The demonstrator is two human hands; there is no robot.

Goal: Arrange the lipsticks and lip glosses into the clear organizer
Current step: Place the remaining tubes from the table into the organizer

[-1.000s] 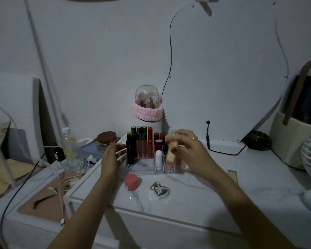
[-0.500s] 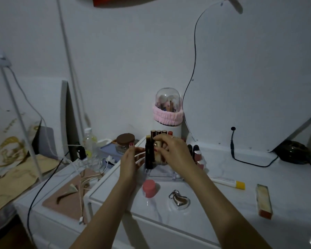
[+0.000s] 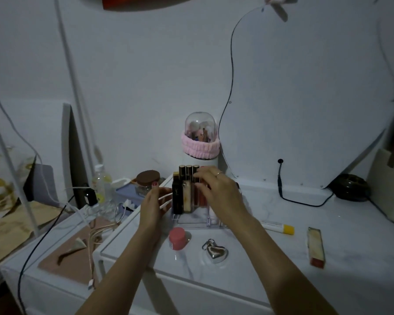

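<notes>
We see the clear organizer (image 3: 191, 220) standing near the back of the white marbled desk (image 3: 271, 251), with a row of upright tubes in its left compartments: a black lipstick (image 3: 177, 196) at the left end and gold-capped lip glosses (image 3: 188, 189) just beside it. Our left hand (image 3: 154, 204) rests against the organizer's left side, palm toward the black lipstick, fingers loosely spread and holding nothing. Our right hand (image 3: 218, 192) reaches over the organizer from the right, its fingertips (image 3: 199, 176) curled onto the tops of the lip glosses; the grip there is narrow, but we cannot tell whether it actually pinches a tube or only touches the caps, since the hand hides the compartments behind it.

In front of the organizer, apart from both hands, stand a small pink-capped jar (image 3: 177, 238) and a silver heart-shaped case (image 3: 215, 251). To the right lie a white tube with a yellow cap (image 3: 276, 226) and, farther right, a long rectangular lipstick with a red end (image 3: 316, 247), both flat on the desk and well clear of the right hand.
</notes>
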